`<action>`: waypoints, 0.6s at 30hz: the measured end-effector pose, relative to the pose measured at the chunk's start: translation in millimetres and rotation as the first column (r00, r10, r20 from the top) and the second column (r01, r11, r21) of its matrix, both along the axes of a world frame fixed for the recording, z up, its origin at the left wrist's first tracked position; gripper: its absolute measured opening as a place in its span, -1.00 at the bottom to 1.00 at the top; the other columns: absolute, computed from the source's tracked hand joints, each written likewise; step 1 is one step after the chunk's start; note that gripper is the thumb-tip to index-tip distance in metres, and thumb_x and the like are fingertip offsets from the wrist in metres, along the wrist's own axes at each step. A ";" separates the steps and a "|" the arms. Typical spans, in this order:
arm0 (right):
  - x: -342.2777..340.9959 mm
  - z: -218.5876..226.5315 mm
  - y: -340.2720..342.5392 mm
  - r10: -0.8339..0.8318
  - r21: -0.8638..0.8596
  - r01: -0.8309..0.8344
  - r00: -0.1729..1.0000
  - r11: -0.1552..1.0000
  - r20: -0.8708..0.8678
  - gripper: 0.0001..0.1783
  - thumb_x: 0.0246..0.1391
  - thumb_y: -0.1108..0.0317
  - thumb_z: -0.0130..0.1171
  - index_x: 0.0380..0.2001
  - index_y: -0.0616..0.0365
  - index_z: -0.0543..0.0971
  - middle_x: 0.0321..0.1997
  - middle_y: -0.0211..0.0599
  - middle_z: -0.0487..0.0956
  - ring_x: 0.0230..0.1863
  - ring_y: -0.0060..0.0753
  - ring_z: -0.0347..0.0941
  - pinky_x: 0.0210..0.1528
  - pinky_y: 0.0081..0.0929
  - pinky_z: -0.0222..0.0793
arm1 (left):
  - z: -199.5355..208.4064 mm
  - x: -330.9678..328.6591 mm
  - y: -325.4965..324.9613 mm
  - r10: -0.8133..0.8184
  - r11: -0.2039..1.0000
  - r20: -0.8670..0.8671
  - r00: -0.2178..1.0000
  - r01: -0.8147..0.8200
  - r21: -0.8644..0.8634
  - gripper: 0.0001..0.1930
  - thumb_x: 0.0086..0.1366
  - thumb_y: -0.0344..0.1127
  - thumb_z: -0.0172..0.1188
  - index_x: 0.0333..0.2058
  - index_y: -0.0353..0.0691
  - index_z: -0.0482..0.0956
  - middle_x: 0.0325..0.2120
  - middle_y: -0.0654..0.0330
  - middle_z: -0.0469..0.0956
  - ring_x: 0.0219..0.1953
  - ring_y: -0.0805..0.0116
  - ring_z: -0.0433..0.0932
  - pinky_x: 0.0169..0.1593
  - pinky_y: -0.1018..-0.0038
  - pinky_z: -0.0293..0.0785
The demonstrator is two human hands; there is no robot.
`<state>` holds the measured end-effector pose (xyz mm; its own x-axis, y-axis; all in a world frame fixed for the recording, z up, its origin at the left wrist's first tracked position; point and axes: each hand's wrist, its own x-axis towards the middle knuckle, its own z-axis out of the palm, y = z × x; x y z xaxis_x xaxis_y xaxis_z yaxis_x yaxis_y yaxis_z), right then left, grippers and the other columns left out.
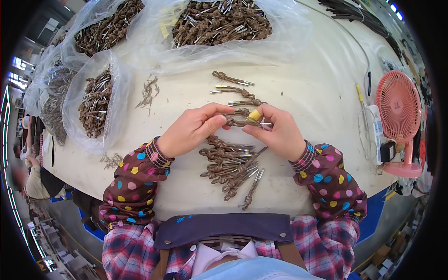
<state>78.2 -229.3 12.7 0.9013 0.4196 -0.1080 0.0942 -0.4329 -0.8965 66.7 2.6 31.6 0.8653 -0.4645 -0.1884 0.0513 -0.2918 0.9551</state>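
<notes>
Between my two hands is a brown knotted shoelace (238,123) with silver metal tips. My left hand (196,128) pinches its knotted end between thumb and forefinger. The tipped end is held by my right hand (278,132), which wears a yellow finger cover (254,115) on one finger. Just beyond my fingers, several similar knotted laces (233,90) lie spaced in a column. Nearer to me, under my hands, a loose pile of knotted laces (224,163) has its tips toward the right. A single lace (252,191) lies at the pile's near right edge.
Clear plastic bags full of brown laces (219,23) stand at the back, with another open bag (95,105) at left. Thread scraps (148,92) lie on the pale table (326,84). A pink fan (398,107) and a white power strip (374,128) are at right.
</notes>
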 end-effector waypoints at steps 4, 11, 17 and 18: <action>2.7 -3.5 -0.5 -0.013 0.128 0.011 1.000 0.992 0.013 -0.72 -0.06 0.27 0.36 -0.39 0.24 0.53 -0.51 -0.28 0.54 -0.51 -0.56 0.43 -0.42 -0.56 0.37 | -9.3 2.2 1.5 0.012 0.998 -0.079 0.997 -0.017 -0.059 -0.74 0.37 -0.31 0.02 -0.05 -0.28 0.50 -0.43 0.31 0.55 -0.44 0.62 0.42 -0.32 0.64 0.40; -3.7 12.3 -3.5 0.353 0.046 -0.351 0.935 0.935 -0.043 -0.76 -0.04 0.37 0.35 -0.36 0.21 0.51 -0.43 -0.40 0.52 -0.40 -0.69 0.40 -0.33 -0.63 0.37 | -9.7 23.1 -5.7 -0.050 0.934 0.609 0.791 -0.179 0.309 -0.78 0.19 -0.46 0.17 -0.16 -0.25 0.57 -0.41 0.19 0.54 -0.39 0.35 0.54 -0.29 0.53 0.47; -7.7 11.1 -2.8 0.409 0.048 -0.420 0.900 0.906 0.149 -0.66 -0.14 0.25 0.42 -0.34 0.13 0.52 -0.39 -0.30 0.50 -0.38 -0.37 0.41 -0.34 -0.48 0.37 | -30.2 29.4 -46.1 -0.318 0.915 0.738 0.595 -0.011 0.404 -0.76 0.13 -0.42 0.18 -0.18 -0.18 0.51 -0.27 0.12 0.46 -0.24 0.15 0.50 -0.21 0.34 0.48; -5.1 11.9 -2.2 0.363 0.090 -0.378 0.921 0.921 0.143 -0.69 -0.12 0.31 0.41 -0.33 0.14 0.51 -0.43 -0.40 0.45 -0.48 -0.63 0.32 -0.44 -0.62 0.33 | -29.1 30.2 -43.7 -0.324 0.913 0.747 0.580 -0.015 0.407 -0.76 0.13 -0.42 0.18 -0.18 -0.18 0.51 -0.27 0.12 0.46 -0.24 0.15 0.50 -0.21 0.34 0.48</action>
